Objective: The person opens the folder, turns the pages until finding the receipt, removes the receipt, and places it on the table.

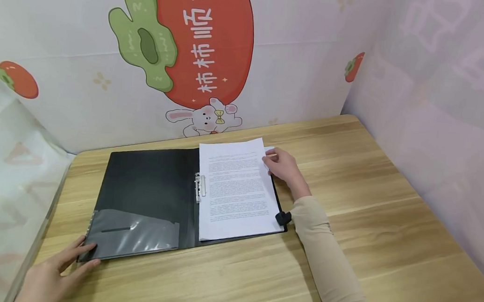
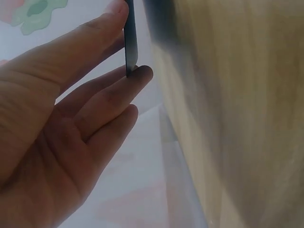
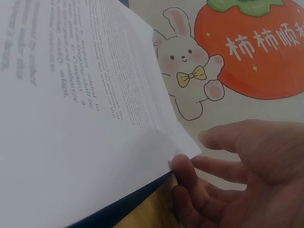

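A black folder (image 1: 149,179) lies opened out flat on the wooden table. Its left cover has a clear pocket (image 1: 135,232), and a metal clip (image 1: 199,187) sits near the spine. On the right cover rests a stack of printed paper (image 1: 236,192). At the folder's lower left corner my left hand (image 1: 54,269) holds the cover edge (image 2: 130,47) between thumb and fingers. Beside the stack's upper right edge is my right hand (image 1: 283,165). In the right wrist view its fingertips (image 3: 183,166) touch the paper's edge, while the thumb stands apart from the sheets.
The wooden table (image 1: 389,217) extends to the right of the folder. A printed cloth (image 1: 293,79) hangs behind and along both sides. A small black piece (image 1: 283,218) sits beside the right sleeve, over the folder's right edge.
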`<state>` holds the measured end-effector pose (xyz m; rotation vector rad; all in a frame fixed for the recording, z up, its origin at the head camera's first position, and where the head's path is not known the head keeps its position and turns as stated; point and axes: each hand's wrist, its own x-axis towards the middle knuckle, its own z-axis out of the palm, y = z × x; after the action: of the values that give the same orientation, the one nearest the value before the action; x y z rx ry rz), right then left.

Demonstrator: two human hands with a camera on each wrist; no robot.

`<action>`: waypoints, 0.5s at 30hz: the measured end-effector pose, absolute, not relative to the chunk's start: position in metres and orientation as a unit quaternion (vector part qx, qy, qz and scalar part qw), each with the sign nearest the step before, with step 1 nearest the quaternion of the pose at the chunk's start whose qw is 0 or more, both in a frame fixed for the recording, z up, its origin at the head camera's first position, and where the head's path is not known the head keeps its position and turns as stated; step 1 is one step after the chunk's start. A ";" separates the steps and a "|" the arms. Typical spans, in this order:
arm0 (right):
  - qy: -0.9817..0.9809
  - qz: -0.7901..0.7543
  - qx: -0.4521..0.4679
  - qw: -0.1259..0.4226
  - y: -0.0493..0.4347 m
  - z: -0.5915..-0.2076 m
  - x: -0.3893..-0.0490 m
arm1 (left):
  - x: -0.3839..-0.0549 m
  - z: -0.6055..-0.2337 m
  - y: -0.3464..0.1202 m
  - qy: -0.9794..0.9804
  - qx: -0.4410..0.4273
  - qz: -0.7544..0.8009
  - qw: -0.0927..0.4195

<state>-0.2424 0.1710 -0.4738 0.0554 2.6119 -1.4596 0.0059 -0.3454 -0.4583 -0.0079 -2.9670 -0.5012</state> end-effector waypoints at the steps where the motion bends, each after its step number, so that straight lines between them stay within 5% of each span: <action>1: 0.871 -0.486 0.019 0.074 0.171 -0.474 -0.242 | 0.005 -0.460 -0.346 -0.984 -0.001 -0.167 0.057; 10: 0.867 -0.492 0.010 0.078 0.169 -0.474 -0.243 | -0.003 -0.464 -0.346 -0.981 0.037 -0.172 -0.082; 15: 0.867 -0.491 0.016 0.080 0.171 -0.474 -0.242 | -0.009 -0.464 -0.342 -0.979 0.046 -0.162 -0.116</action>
<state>-0.2423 0.1708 -0.4738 0.0484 2.5939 -1.4695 -0.0088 -0.3420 -0.4637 0.1566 -3.3248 -0.5493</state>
